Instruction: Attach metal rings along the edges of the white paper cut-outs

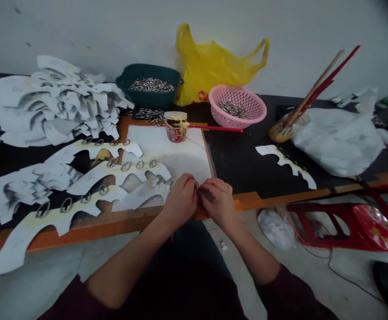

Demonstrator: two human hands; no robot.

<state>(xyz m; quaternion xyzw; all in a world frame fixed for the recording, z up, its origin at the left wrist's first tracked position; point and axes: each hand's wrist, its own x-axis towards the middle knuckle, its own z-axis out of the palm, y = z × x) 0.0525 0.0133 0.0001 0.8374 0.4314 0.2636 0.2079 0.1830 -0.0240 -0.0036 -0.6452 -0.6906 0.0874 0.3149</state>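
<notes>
At the table's front edge my left hand (183,196) and my right hand (218,199) meet, fingers pinched together. A small metallic glint shows between the fingertips, but what they hold is mostly hidden. Beside my left hand lies a white curved cutout (140,195) with metal loops along its edge. Further left, more white cutouts (94,178) carry oval metal rings (126,166) on a yellowish glued strip. Beyond my hands, a paper-like white sheet (194,151) bears a small tub (176,129) smeared with yellowish paste, a red stick (214,128) reaching out from it.
A dark green basket (147,95) and a pink basket (238,114) hold metal rings. Behind stands a yellow bag (210,62). Stacked cutouts (57,106) fill the back left. At right are a jar with sticks (280,131), a single cutout (289,163), a white plastic bag (340,138) and a red stool (343,226).
</notes>
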